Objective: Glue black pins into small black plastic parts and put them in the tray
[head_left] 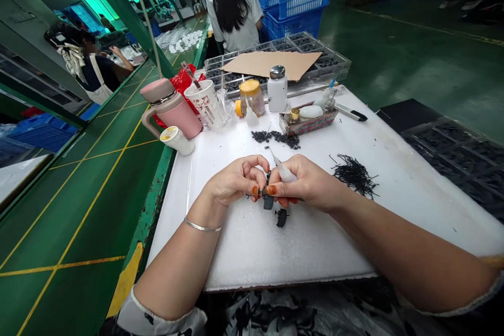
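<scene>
My left hand [244, 177] is closed, its thumb and fingers pinching a small black plastic part [268, 199] above the white tabletop. My right hand [305, 181] meets it from the other side, its thumb against the same part. Tucked in the right hand is a small white squeeze bottle [285, 172] with a thin nozzle pointing up and away. Just below the hands lies a second black part [281, 217] on the table. The fingers hide much of the held part.
Black pins [355, 175] lie heaped at right, small black rings [275, 137] ahead. Behind stand a pink mug [177, 115], a patterned cup [207, 105], a white pump bottle [277, 92] and a small box of bottles [311, 125]. A green conveyor [98, 168] runs along the left.
</scene>
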The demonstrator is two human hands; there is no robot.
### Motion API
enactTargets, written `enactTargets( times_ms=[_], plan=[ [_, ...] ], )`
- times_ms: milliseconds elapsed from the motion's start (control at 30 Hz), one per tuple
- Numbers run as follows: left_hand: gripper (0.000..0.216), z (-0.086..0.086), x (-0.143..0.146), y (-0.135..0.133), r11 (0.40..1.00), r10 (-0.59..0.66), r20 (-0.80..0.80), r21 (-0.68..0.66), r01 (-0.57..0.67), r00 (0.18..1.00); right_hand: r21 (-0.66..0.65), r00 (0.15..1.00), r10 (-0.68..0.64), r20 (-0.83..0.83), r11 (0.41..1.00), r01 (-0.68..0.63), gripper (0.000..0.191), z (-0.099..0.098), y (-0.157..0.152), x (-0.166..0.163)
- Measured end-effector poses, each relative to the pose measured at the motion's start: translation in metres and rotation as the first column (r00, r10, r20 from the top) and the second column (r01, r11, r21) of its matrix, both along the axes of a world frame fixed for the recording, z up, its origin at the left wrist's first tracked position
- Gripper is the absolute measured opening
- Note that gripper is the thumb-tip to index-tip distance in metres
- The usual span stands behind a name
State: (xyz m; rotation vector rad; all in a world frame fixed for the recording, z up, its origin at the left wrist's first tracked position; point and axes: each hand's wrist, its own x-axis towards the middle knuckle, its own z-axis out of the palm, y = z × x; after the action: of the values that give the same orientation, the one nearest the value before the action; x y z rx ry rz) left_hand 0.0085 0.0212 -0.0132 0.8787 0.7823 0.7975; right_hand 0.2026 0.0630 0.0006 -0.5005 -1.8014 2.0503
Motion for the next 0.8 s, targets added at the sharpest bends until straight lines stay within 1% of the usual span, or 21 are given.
enactTargets(
  times_ms=[100,167,233,367,500,567,667,800],
  plan=[
    [0.047,0.0,0.001,0.001,0.999,0.039,-0.01,0.014,-0.039,0.999,-0.066,1.0,0.009,-0.01,0.998,-0.01,0.034,-0.003,0.001,0.0],
    [0.045,0.002,0.002,0.001,0.995,0.097,-0.015,0.023,-0.096,0.995,-0.116,1.0,-0.018,-0.019,0.993,0.015,0.034,-0.005,0.003,0.0],
    [0.04,0.005,0.003,0.0,0.986,0.161,-0.021,0.039,-0.16,0.987,-0.138,0.998,-0.056,-0.035,0.989,0.051,0.034,-0.006,0.005,0.001],
    [0.028,0.01,0.007,-0.001,0.949,0.303,-0.07,0.112,-0.294,0.951,-0.078,0.986,-0.157,-0.053,0.985,0.152,0.033,-0.004,0.008,0.002],
    [0.027,0.011,0.012,-0.004,0.894,0.427,-0.115,0.201,-0.4,0.897,-0.031,0.967,-0.25,-0.042,0.968,0.249,0.035,-0.004,0.01,0.002],
    [0.027,0.011,0.014,-0.006,0.86,0.482,-0.148,0.271,-0.433,0.864,-0.01,0.953,-0.3,-0.046,0.954,0.3,0.035,-0.005,0.011,0.002],
    [0.027,0.013,0.02,-0.009,0.806,0.547,-0.19,0.383,-0.452,0.815,0.026,0.929,-0.367,-0.049,0.929,0.368,0.037,-0.007,0.011,0.001],
    [0.034,0.016,0.029,-0.014,0.74,0.616,-0.19,0.473,-0.478,0.765,0.085,0.895,-0.441,-0.073,0.891,0.446,0.04,-0.006,0.008,-0.002]
  ],
)
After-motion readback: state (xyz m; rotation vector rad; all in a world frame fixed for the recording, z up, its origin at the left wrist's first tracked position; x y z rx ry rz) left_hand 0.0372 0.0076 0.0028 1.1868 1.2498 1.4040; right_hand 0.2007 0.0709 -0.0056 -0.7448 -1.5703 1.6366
